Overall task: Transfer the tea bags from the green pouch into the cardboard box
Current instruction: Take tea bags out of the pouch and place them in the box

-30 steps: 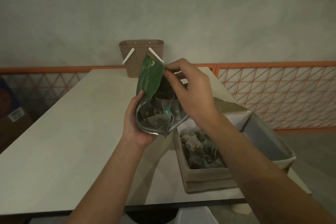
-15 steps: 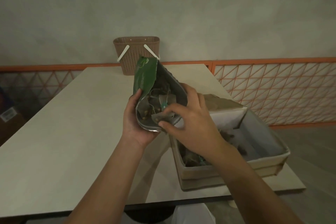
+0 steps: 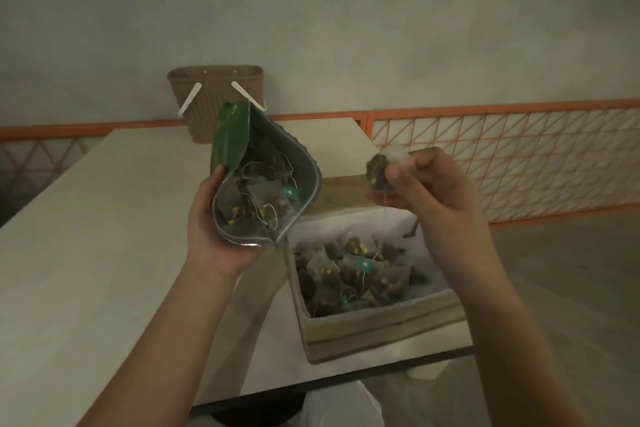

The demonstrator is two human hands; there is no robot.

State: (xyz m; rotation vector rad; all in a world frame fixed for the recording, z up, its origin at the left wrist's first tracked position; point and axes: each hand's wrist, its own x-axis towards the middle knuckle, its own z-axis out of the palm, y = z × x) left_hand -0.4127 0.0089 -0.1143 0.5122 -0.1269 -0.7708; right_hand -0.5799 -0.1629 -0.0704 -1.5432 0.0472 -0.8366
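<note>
Half a second earlier your right hand (image 3: 429, 191) was down at the mouth of the green pouch (image 3: 231, 142), fingers reaching in among the bags; by this moment it had come out and moved to the right, raised above the cardboard box (image 3: 381, 333), pinching one tea bag (image 3: 378, 170) between thumb and fingers. The bag's string hung straight down from your fingers toward the box's open top. Your left hand (image 3: 214, 236) had kept its grip on the pouch, cupping its lower edge from underneath and holding it tilted with the mouth gaping toward you, so the silver lining and the tea bags in the pouch (image 3: 258, 199), with their strings and a green tag, showed inside. The pouch stayed just left of the box and above the table (image 3: 86, 253), with your two hands now well apart instead of meeting at the pouch's opening. The box sat near the table's right front corner, and the heap of tea bags in the box (image 3: 356, 274) covered its floor. The brown basket (image 3: 214, 94) stood at the table's far edge, behind the pouch.
</note>
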